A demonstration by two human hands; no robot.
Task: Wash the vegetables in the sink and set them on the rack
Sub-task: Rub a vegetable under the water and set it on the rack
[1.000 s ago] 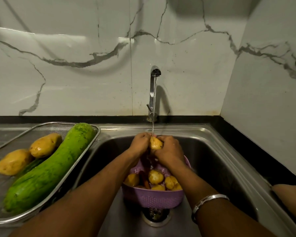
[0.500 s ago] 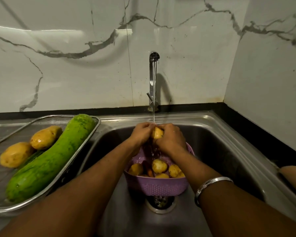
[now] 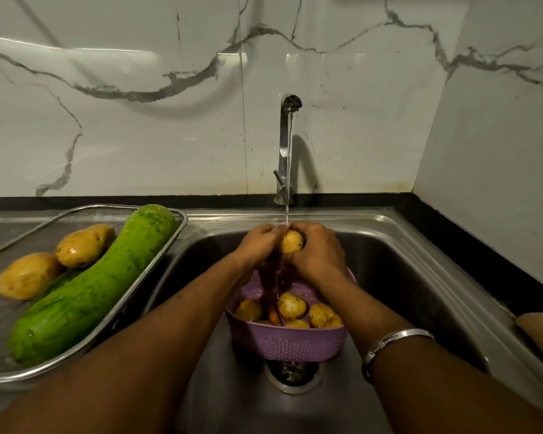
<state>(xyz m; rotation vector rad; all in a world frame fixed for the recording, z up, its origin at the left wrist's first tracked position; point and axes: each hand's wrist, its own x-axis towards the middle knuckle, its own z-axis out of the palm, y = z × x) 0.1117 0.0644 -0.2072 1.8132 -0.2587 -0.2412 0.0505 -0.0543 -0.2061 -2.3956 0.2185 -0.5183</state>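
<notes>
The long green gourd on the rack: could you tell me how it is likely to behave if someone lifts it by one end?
The green gourd looks thick and solid, so probably stiff and heavy. Its skin glistens, so likely slippery. It overhangs the rack, so it may pivot.

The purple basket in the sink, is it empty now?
No, the purple basket holds several potatoes and an orange piece that looks like a carrot.

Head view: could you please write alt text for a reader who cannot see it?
Both hands, left hand and right hand, hold a potato under the running tap above a purple basket of potatoes in the sink. Left, a rack holds a green gourd and two potatoes.
</notes>
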